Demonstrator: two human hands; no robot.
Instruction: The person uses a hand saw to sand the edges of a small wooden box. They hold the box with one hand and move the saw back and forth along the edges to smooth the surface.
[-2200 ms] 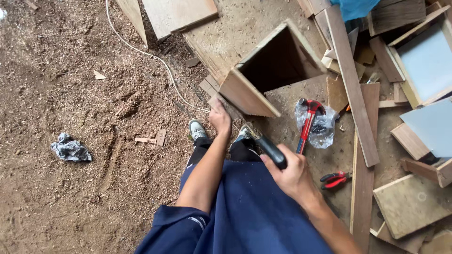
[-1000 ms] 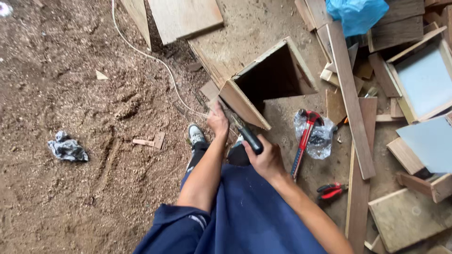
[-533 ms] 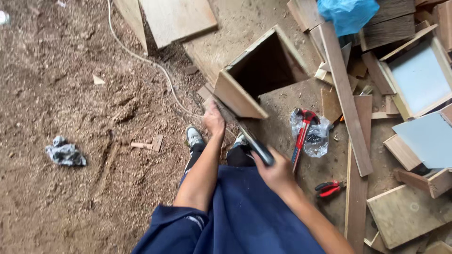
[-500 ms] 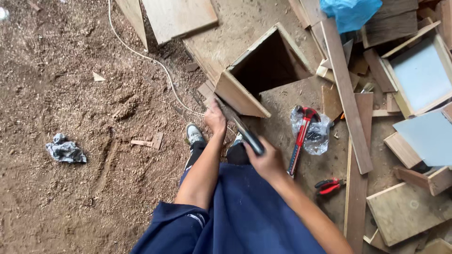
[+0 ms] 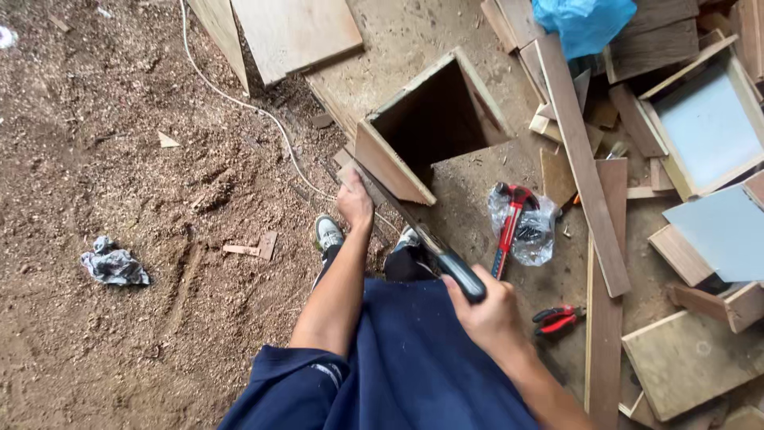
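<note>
Right hand [image 5: 487,309] was closed around the dark handle of a handsaw [image 5: 414,229], blade reaching up to the near edge of an open wooden box [image 5: 426,127]. Left hand [image 5: 355,199] pressed on that box's corner, fingers curled. Red hammer [image 5: 509,227] lay just right of the saw; red pliers [image 5: 557,318] beside the right wrist.

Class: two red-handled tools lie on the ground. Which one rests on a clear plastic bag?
The longer red tool, beside the open wooden box. The small red pliers lie on bare board, nearer the right hand.
</note>
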